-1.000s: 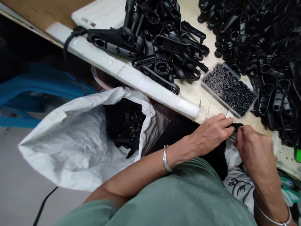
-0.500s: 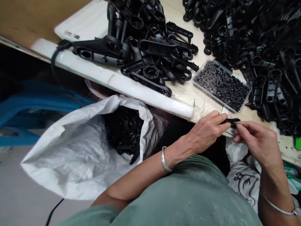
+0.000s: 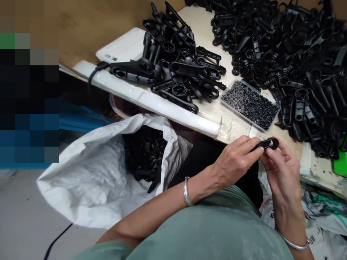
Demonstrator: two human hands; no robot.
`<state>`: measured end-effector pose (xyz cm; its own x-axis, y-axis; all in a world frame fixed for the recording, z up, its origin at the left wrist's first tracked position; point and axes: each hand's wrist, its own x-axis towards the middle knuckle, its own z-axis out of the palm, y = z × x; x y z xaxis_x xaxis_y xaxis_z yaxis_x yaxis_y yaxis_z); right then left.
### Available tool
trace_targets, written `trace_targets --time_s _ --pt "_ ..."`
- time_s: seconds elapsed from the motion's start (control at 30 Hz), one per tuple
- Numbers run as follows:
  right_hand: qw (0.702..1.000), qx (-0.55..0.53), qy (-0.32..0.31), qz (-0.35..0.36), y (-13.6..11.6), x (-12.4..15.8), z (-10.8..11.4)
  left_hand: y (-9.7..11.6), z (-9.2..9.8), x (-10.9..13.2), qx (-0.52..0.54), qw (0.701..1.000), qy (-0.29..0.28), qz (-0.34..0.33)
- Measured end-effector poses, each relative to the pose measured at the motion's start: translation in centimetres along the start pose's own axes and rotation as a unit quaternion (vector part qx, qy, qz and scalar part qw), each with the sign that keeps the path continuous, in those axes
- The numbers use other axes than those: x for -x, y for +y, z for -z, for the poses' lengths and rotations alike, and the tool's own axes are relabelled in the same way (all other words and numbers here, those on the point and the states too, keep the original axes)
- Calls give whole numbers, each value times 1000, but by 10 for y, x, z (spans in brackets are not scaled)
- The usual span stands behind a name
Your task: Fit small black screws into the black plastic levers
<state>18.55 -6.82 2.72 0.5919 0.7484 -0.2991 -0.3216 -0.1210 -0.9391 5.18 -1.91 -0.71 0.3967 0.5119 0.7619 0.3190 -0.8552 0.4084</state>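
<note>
I am looking down from a head camera at my own two bare hands, meeting just in front of my body at the near edge of a pale workbench (image 3: 238, 126). My left hand (image 3: 235, 160) pinches one end of a small black plastic part (image 3: 267, 144), thumb and forefinger closed on its narrow stem. My right hand (image 3: 282, 169) cups the other end from below, its fingertips resting against the part's round, ringed head. Both hands are closed on this one piece, held in the air just clear of the bench edge. Just beyond the hands sits a shallow clear tray (image 3: 274, 105) full of tiny dark screws (too small to tell apart singly). To its right a big heap of black parts (image 3: 298, 54) spreads across the bench, and a smaller pile of long black handles (image 3: 176, 72) lies to its left, beside a white padded roll (image 3: 151, 104) along the bench edge. Below my left forearm, an open white sack (image 3: 89, 173) holds more black pieces. I judge this to be the handling stage of a single piece, turning or fitting it between the fingers; any further move would call for a steady pinch and fine fingertip alignment on the ringed end.
</note>
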Motion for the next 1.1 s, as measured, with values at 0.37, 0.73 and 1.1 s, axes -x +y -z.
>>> trace_targets --time_s 0.37,0.73,1.1 --pt "1000 -1 -28 -6 5 -8 8 6 -2 2 16 1000 13 19" --pt "999 -37 -31 -26 13 -2 6 10 -4 3 35 999 -13 24" --pt "974 204 -91 46 -14 -16 69 1 -10 11 95 993 -59 -30"
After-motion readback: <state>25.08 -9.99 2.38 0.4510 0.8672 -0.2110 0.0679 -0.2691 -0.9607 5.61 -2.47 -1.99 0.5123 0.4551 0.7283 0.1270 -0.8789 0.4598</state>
